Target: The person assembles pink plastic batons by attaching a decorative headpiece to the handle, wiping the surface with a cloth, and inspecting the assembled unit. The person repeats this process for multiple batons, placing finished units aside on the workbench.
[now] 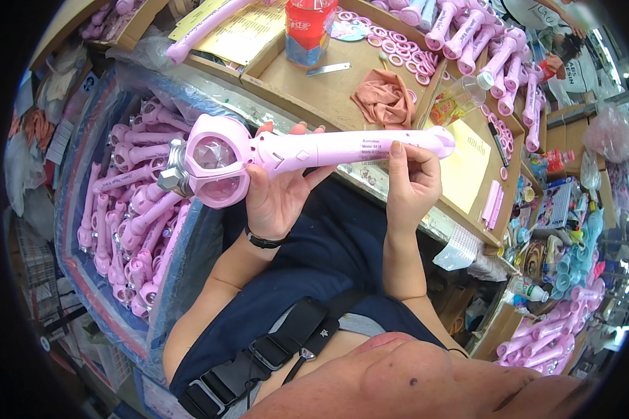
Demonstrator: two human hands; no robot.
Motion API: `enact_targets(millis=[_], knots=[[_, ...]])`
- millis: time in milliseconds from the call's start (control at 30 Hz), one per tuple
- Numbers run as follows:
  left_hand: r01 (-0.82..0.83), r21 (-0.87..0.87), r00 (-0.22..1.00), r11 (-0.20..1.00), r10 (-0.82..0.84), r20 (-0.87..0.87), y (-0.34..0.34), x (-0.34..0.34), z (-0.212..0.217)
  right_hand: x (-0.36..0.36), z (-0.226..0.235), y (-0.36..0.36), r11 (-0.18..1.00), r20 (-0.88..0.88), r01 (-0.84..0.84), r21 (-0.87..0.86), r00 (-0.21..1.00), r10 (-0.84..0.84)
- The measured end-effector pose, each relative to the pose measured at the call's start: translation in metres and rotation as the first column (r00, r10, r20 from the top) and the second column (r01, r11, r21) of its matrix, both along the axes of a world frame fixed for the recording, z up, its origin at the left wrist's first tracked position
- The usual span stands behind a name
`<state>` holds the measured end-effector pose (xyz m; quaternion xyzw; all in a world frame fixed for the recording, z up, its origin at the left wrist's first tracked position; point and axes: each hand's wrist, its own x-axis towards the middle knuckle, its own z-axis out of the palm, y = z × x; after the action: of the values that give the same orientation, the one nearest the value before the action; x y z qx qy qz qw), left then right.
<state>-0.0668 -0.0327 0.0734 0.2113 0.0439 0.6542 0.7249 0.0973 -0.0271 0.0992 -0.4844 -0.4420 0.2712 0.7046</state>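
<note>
two hands hold one pink toy wand (314, 150) level above the lap: the left hand (276, 192) is closed under the neck by the faceted head, the right hand (409, 178) pinches the handle near its end, thumb on a small label. judged mid-run: a blue-lined bin (84, 181) at left holds many like wands, more lie on the wooden bench (314, 84). a yellow printed sheet (241, 31) lies upper left, a yellow pad (465, 164) at right, a red canister (307, 24) on top.
</note>
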Motion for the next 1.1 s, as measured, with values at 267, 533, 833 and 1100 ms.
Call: enact_targets(millis=[267, 533, 833, 1100], knots=[[-0.003, -0.005, 1.000, 1.000, 0.003, -0.012, 0.000, 0.000, 0.002, 0.000, -0.005, 0.001, 0.999, 0.040, 0.027, -0.018, 0.999, -0.026], [-0.018, -0.023, 0.999, 1.000, 0.017, -0.030, -0.002, 0.002, 0.003, 0.000, -0.012, 0.003, 0.997, 0.167, 0.066, 0.045, 0.983, -0.073], [-0.050, 0.099, 0.981, 0.994, 0.067, -0.180, 0.004, -0.016, 0.009, 0.037, -0.004, 0.005, 0.944, 0.407, 0.319, -0.089, 0.876, -0.258], [0.148, 0.203, 0.910, 0.968, -0.053, -0.412, 0.074, -0.039, 0.056, 0.062, 0.002, 0.005, 0.803, 0.520, -0.510, -0.308, 0.617, 0.591]])
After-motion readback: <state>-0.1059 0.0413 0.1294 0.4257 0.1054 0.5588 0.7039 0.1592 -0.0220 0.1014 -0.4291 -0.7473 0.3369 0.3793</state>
